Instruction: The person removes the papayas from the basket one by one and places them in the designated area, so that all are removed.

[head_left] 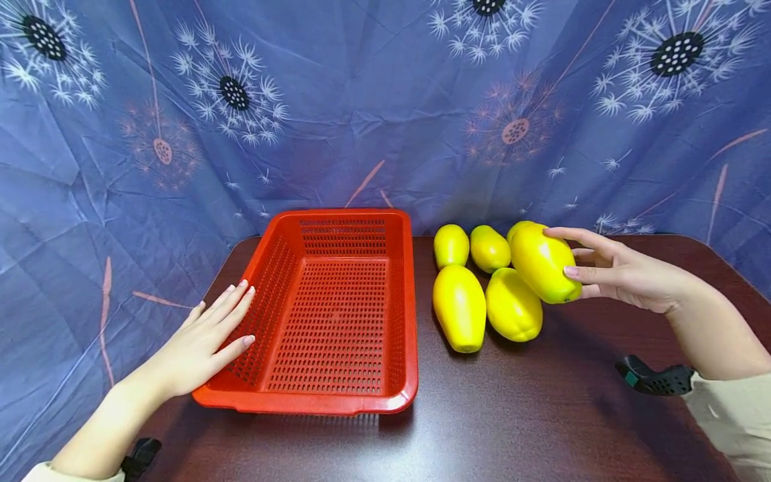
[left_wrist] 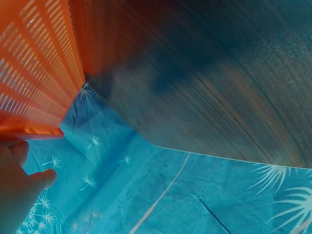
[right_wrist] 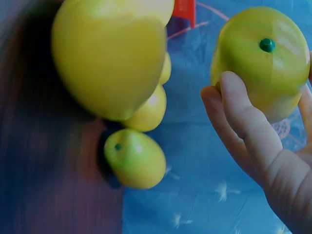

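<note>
My right hand (head_left: 626, 271) grips a yellow papaya (head_left: 544, 263) between thumb and fingers, raised off the table. In the right wrist view a green stem nub shows on the held papaya (right_wrist: 263, 63). Just left of it, two more large papayas (head_left: 459, 308) lie on the table, the nearer-to-hand papaya (head_left: 512, 311) partly overlapped by the held one. Behind them sit smaller mango-like yellow fruits (head_left: 450, 246), one mostly hidden by the held papaya. My left hand (head_left: 201, 341) rests on the left rim of a red perforated plastic basket (head_left: 337, 404), fingers extended.
The basket stands on the left half of a dark brown table (head_left: 542, 415), with nothing inside it. A blue curtain (head_left: 361, 120) printed with dandelions hangs right behind the table. Black straps (head_left: 656, 376) circle the wrists near the pale sleeves (head_left: 729, 418).
</note>
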A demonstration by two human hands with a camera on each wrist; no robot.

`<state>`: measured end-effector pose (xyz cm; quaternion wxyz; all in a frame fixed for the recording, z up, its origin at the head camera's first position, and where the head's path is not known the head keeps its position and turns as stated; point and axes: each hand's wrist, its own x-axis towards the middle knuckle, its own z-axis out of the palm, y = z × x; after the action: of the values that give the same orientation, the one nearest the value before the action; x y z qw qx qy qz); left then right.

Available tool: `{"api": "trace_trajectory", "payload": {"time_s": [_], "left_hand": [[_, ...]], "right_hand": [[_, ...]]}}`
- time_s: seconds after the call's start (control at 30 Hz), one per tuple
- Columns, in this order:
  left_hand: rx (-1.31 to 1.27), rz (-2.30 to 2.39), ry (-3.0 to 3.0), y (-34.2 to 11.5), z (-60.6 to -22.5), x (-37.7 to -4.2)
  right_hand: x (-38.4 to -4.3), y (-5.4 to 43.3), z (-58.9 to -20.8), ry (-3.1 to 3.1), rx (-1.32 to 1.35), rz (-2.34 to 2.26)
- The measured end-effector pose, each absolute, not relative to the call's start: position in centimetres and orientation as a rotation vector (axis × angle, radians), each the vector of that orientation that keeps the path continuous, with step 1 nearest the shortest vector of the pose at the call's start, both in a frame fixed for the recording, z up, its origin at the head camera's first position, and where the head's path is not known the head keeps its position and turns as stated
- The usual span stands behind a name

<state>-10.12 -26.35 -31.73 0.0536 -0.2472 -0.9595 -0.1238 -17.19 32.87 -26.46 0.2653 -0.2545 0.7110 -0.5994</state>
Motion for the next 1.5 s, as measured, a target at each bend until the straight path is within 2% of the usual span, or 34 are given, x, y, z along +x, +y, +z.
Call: {"api": "trace_trajectory", "payload": {"time_s": [0.63,1.5], "left_hand": [[-0.742,-0.393,-2.934,-26.3,-31.8,-10.2],[-0.725,-0.478,-2.951,-26.4,-31.8,-10.2]], "right_hand": [[-15.4,36.5,-30.7,2.024,-0.602,-1.634],[-16.1,37.7,-35.5,2.018,-0.454,-1.605]]}}
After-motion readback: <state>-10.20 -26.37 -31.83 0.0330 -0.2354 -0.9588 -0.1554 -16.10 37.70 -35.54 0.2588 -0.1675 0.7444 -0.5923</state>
